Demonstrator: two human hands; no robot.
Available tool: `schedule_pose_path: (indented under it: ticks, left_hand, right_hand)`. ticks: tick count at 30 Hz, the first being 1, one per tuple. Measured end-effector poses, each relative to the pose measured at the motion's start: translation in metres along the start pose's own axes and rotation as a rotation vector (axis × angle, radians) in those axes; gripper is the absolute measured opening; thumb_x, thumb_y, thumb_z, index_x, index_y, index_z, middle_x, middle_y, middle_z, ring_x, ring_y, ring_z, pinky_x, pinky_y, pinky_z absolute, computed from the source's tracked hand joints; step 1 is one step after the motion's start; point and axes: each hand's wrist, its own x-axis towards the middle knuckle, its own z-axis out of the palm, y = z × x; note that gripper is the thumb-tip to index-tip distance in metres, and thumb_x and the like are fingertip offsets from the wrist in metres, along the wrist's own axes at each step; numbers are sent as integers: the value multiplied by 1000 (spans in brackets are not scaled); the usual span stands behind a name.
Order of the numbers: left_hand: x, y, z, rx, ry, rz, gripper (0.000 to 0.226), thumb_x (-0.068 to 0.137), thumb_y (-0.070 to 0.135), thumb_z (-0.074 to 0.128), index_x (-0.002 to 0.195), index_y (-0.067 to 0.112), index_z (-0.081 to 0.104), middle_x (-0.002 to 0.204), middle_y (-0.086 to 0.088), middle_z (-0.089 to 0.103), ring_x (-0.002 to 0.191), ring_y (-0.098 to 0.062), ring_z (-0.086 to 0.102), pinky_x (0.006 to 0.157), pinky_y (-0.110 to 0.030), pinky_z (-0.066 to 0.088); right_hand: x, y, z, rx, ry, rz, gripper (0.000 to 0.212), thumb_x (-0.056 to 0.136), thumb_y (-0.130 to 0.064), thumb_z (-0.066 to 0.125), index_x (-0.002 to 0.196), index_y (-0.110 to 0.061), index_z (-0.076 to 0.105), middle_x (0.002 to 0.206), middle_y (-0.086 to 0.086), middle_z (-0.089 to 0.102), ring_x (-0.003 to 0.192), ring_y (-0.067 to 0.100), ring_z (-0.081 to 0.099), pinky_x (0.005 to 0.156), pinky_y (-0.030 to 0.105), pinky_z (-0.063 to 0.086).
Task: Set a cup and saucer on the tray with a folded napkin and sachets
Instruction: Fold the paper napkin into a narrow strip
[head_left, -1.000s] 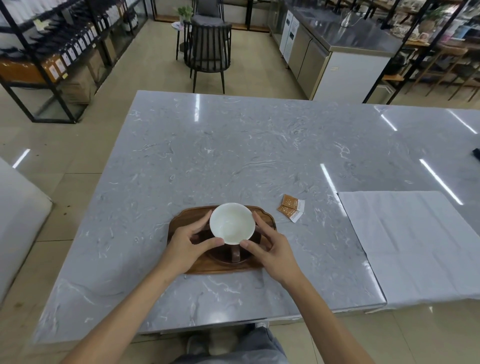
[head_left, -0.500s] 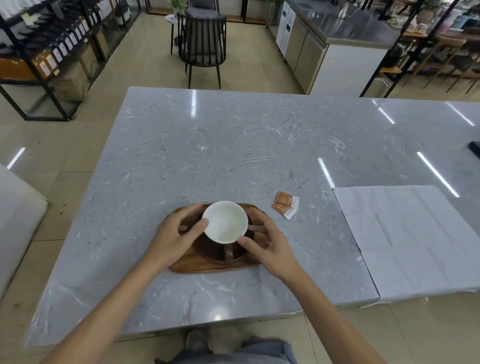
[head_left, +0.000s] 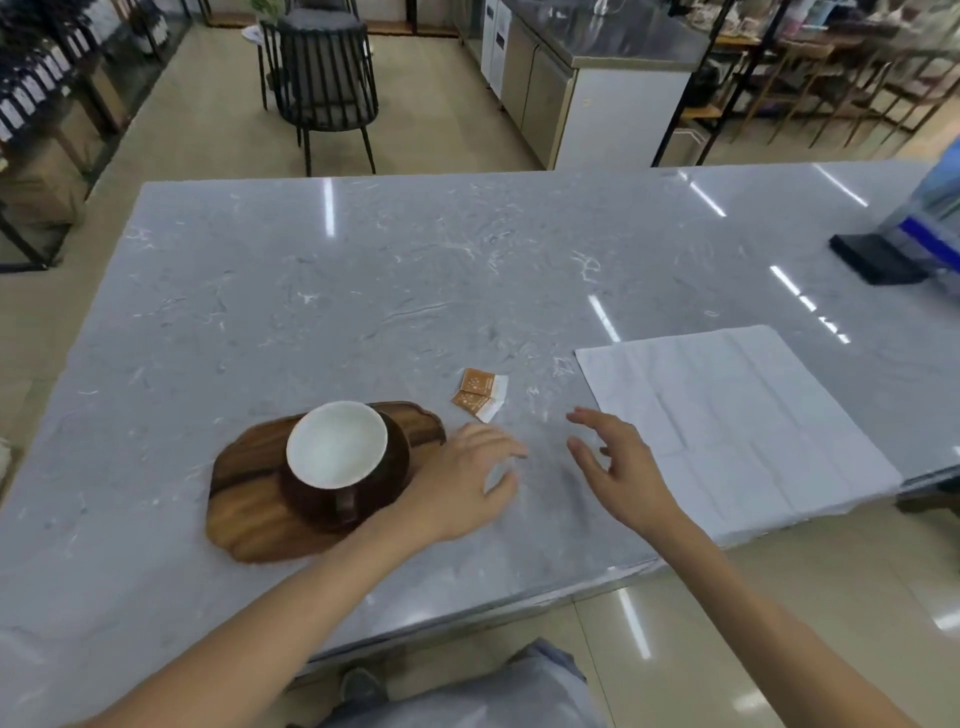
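Note:
A brown cup (head_left: 336, 451) with a white inside stands on a dark saucer (head_left: 395, 467), which rests on the wooden tray (head_left: 249, 509) near the table's front edge. Two orange and white sachets (head_left: 479, 393) lie on the marble just beyond the tray's right end. A large white napkin (head_left: 737, 421) lies spread flat at the right. My left hand (head_left: 462, 480) hovers open over the table right of the tray, below the sachets. My right hand (head_left: 621, 465) is open too, fingers spread, between the sachets and the napkin's near left edge.
The grey marble table (head_left: 363, 291) stretches far ahead. A black flat object (head_left: 878, 258) and a blue blurred thing (head_left: 935, 208) sit at the far right. A dark chair (head_left: 324, 78), a steel counter (head_left: 587, 67) and shelving stand beyond the table.
Both hands have let go of the cup and saucer and moved right, off the tray, toward the sachets and napkin. The view has shifted right.

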Motion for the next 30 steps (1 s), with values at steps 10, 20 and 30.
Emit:
schedule_pose_path:
  ticks: [10,20,30]
  left_hand:
    - [62,98,161,68,-196,59,60,91,41,60,147,23,47,158,0,39,147,-18,29,122,-38,25]
    - [121,128,218,206,-39,-110,48,100,43,49,141,19,51,146,-1,49,135,-24,43,111,-39,35]
    - [128,104,200,207,142,-252,18,89,27,74,106,24,80,115,9,71,108,-21,61,85,-36,41]
  right_hand:
    - [-33,144,-96,-233,31,132,31,102,-19,56,132,-16,64,147,13,53,137,34,45,111,44,39]
    - [-60,228,-158,-357,-133,18,41,105,-31,47,146,-29,51,158,4,43,140,27,42,106,49,44]
    - [-3,288,-228,-283,-123,157,48,99,-21,61,145,-10,52,151,10,51,139,31,46,115,40,37]
